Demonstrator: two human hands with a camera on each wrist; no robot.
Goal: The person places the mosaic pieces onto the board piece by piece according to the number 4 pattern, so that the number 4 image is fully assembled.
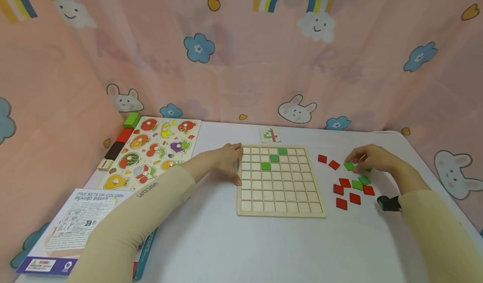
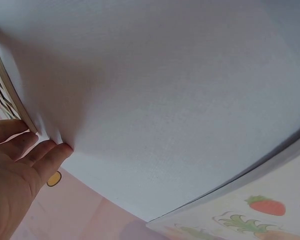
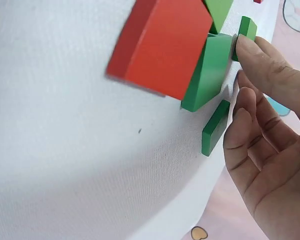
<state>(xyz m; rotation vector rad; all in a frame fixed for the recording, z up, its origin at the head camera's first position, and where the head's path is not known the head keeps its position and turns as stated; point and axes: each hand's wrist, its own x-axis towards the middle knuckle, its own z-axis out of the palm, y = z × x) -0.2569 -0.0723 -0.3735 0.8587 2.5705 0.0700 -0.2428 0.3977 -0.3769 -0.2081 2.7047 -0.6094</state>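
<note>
A wooden grid board (image 1: 283, 196) lies on the white table with three green tiles (image 1: 274, 158) in a diagonal of its upper cells. My left hand (image 1: 226, 161) rests at the board's left edge; the left wrist view has the fingertips touching the rim. To the right of the board my right hand (image 1: 375, 158) pinches a green square tile (image 1: 349, 166) between thumb and fingers. In the right wrist view, another green tile (image 3: 216, 128) lies below the fingers. Red tiles (image 1: 344, 183) and green tiles (image 1: 357, 185) are scattered near this hand.
A small pattern card (image 1: 270, 135) lies behind the board. At left are a fruit puzzle board (image 1: 151, 134), a boxed set (image 1: 81, 220) and a row of coloured blocks (image 1: 123, 135). A pink patterned curtain (image 1: 241, 65) surrounds the table's back and sides.
</note>
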